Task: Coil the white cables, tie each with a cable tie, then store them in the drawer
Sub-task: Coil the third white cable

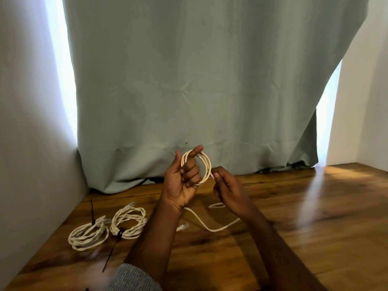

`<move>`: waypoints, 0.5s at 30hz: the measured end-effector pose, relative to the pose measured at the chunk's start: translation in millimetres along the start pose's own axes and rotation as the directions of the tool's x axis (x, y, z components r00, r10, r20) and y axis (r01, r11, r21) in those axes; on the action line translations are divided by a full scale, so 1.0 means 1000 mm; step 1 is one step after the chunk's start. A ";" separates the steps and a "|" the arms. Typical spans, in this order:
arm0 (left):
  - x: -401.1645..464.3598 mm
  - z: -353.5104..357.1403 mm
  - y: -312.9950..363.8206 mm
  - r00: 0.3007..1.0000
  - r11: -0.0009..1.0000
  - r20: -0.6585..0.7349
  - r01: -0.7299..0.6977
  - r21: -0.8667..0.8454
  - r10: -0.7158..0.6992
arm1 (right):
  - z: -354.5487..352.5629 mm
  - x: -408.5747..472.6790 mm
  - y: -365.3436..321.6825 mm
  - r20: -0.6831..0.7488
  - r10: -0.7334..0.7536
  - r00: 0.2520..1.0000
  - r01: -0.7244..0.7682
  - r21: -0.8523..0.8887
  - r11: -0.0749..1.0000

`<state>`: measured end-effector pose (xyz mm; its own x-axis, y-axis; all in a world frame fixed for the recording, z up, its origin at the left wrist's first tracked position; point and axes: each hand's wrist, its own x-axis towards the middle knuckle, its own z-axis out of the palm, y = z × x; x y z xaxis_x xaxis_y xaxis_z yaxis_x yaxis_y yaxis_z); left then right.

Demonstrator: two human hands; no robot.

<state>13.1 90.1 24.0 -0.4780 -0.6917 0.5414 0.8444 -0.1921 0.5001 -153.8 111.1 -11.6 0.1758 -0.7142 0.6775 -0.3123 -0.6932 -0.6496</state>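
Head view: a white cable (206,166) forms a small coil raised above the wooden table (294,217), its loose tail trailing across the wood. 2 tied coils (128,223) with black cable ties (120,234) lie left. Left hand (183,181) grips the coil, fingers curled; right hand (227,190) pinches the strand beside it.

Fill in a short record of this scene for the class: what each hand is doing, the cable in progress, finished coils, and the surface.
left hand: holds the cable loops upright
right hand: pinches the loose strand beside the loops
loose tail: trails on the wooden table
finished coils: two, each with a black tie, far-left coil and nearer coil
drawer: not visible
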 end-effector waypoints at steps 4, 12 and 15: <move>0.005 0.005 -0.002 0.992 0.995 -0.108 -0.056 0.080 0.065 | -0.005 -0.002 0.002 0.009 -0.024 1.000 0.025 -0.050 0.998; 0.016 0.014 0.002 0.923 0.947 -0.240 -0.262 0.189 0.303 | 0.007 -0.007 -0.002 0.165 0.243 0.956 -0.283 0.297 0.912; 0.024 0.010 0.005 0.886 0.918 -0.273 -0.312 0.247 0.375 | 0.011 -0.006 0.003 0.058 0.347 0.936 -0.346 0.340 0.875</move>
<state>3.6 79.5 46.7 -0.0412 -0.8749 0.4826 0.8643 0.2111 0.4566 -145.1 112.6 -21.5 0.1103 -0.9148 0.3886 -0.0169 -0.3927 -0.9195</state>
